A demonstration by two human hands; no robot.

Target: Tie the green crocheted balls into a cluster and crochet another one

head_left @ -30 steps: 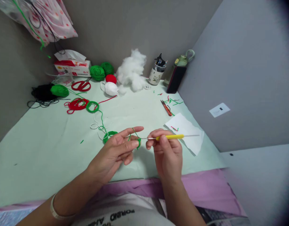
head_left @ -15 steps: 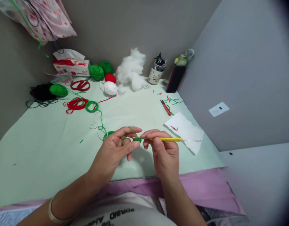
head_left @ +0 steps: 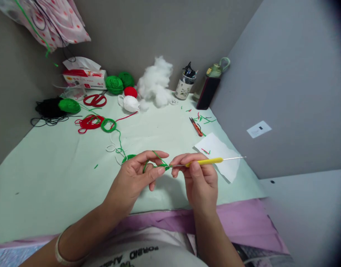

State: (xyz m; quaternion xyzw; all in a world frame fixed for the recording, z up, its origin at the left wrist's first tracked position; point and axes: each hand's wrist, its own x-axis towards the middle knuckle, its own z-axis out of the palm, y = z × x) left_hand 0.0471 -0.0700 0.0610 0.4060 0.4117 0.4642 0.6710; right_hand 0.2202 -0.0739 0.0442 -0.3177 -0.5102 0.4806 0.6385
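Observation:
My left hand [head_left: 139, 174] pinches a small green crochet piece [head_left: 165, 167] between thumb and fingers, and green yarn [head_left: 159, 157] runs over its raised forefinger. In my right hand [head_left: 201, 178] is a crochet hook [head_left: 209, 161] with a yellow handle, held like a pen. The hook's left tip meets the green piece; its other thin metal end points right, above a torn sheet of white paper [head_left: 228, 170]. Behind my left hand lies a loose coil of green yarn [head_left: 128, 158], partly hidden, with a strand leading back to a green yarn ring [head_left: 108, 125].
Red-handled scissors [head_left: 95, 100], red yarn [head_left: 89, 123], green balls [head_left: 114, 85], a white ball [head_left: 131, 104] and white stuffing [head_left: 156, 83] lie at the back. Thread snips [head_left: 196, 127], a pen jar [head_left: 184, 87], a phone [head_left: 208, 93] and a bottle [head_left: 215, 69] are at the right.
My right hand has moved a little to the right with the crochet hook, whose right end now tilts higher. The yarn is drawn out toward the hook's tip. My left hand stays nearly in place.

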